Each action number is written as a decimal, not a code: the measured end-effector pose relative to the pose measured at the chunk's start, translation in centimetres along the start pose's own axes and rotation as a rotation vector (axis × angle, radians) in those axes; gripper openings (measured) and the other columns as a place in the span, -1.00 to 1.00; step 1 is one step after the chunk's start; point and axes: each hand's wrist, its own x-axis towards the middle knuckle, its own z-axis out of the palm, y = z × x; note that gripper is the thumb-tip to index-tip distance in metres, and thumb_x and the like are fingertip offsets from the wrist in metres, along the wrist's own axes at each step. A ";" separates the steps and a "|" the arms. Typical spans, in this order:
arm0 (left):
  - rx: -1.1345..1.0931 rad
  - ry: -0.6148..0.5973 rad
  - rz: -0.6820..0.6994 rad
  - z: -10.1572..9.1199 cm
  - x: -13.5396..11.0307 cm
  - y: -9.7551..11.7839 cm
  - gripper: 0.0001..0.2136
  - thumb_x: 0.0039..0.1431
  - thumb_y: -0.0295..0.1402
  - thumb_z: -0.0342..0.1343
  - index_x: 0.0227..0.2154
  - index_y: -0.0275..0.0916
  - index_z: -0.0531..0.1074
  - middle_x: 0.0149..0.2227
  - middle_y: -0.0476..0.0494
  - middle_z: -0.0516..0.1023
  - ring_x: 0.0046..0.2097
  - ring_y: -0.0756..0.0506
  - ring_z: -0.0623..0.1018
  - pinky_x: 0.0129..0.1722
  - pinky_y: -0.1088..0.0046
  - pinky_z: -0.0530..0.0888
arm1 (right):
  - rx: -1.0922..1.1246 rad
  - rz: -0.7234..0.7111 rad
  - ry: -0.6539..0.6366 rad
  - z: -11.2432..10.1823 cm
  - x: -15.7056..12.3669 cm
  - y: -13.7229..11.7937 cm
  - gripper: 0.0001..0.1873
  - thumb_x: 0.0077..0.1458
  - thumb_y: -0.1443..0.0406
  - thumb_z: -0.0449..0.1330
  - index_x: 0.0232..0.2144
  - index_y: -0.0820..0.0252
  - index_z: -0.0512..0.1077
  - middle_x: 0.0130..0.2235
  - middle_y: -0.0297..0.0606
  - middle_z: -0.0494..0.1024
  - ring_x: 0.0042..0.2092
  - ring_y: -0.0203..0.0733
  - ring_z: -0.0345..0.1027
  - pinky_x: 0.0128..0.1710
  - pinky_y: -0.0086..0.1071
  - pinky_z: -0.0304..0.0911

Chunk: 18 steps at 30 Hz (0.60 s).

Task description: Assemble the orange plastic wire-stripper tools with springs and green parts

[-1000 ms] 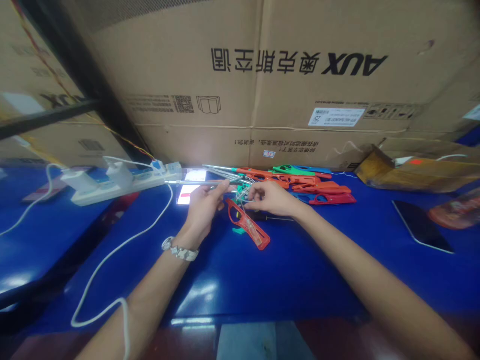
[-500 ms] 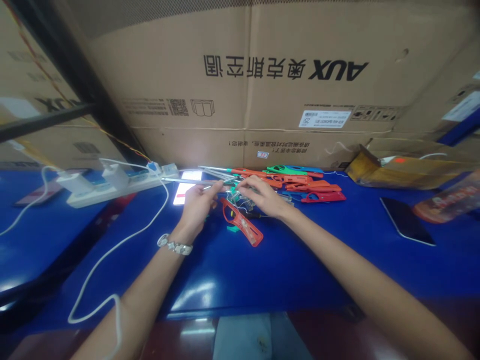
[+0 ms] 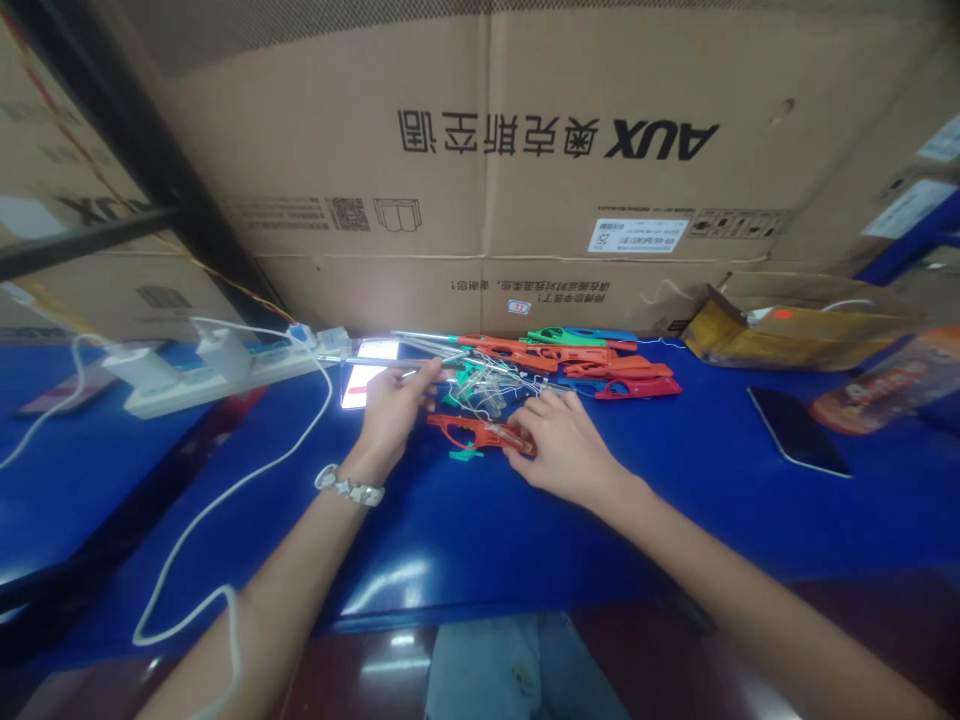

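Note:
My left hand (image 3: pixel 394 410), with a metal watch on its wrist, pinches a thin metal tube (image 3: pixel 352 361) that points left over the blue table (image 3: pixel 465 530). A tangle of thin wires (image 3: pixel 484 385) hangs from the tube's right end. My right hand (image 3: pixel 562 445) is closed on the right end of a red plastic lighter handle (image 3: pixel 469 432) lying flat on the table. A small green plastic piece (image 3: pixel 465 455) lies just below that handle.
A pile of red, green and blue lighter handles (image 3: pixel 592 360) lies behind my hands. A lit phone (image 3: pixel 367 380) and a white power strip (image 3: pixel 210 375) with chargers sit at the left. A dark phone (image 3: pixel 799 443) lies right. Large cardboard boxes (image 3: pixel 525 170) wall the back.
My right hand left the wires by the tube, dropped toward me and took hold of the red handle, which turned from slanted to nearly level. The left hand stayed on the tube.

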 end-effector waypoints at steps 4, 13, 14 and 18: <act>-0.043 -0.003 0.003 0.2 0.0 -0.1 -0.60 -0.16 -0.14 0.45 -0.36 -0.39 0.59 -0.38 -0.26 0.64 -0.38 -0.04 0.54 -0.52 0.55 0.44 | 0.084 0.009 -0.017 -0.5 -0.2 1.6 -0.77 0.09 0.22 0.29 -0.19 0.18 0.51 -0.25 -0.20 0.57 -0.11 -0.02 0.34 -0.10 -0.17 0.06; -0.141 0.014 0.065 0.9 -0.3 0.4 -0.60 -0.16 -0.17 0.46 -0.36 -0.39 0.57 -0.35 -0.23 0.65 -0.36 -0.02 0.57 -0.45 0.55 0.49 | 0.121 0.171 0.029 0.5 4.4 4.5 -0.82 0.15 0.37 0.20 -0.17 0.22 0.52 -0.16 -0.11 0.55 -0.07 -0.01 0.36 -0.04 -0.17 0.11; -0.140 0.013 0.064 0.9 -0.3 0.5 -0.61 -0.16 -0.17 0.46 -0.36 -0.39 0.57 -0.35 -0.23 0.66 -0.36 -0.02 0.57 -0.45 0.55 0.49 | 0.078 0.153 0.006 0.7 5.0 4.6 -0.85 0.15 0.34 0.22 -0.21 0.22 0.53 -0.16 -0.10 0.54 -0.05 0.02 0.35 -0.02 -0.14 0.09; -0.144 0.000 0.047 0.9 -0.4 0.4 -0.59 -0.17 -0.18 0.46 -0.33 -0.40 0.57 -0.36 -0.23 0.66 -0.36 -0.03 0.58 -0.44 0.54 0.49 | 0.019 0.059 0.008 1.4 6.3 4.9 -0.89 0.18 0.35 0.18 -0.34 0.19 0.53 -0.17 -0.10 0.54 -0.04 0.03 0.33 -0.03 -0.13 0.07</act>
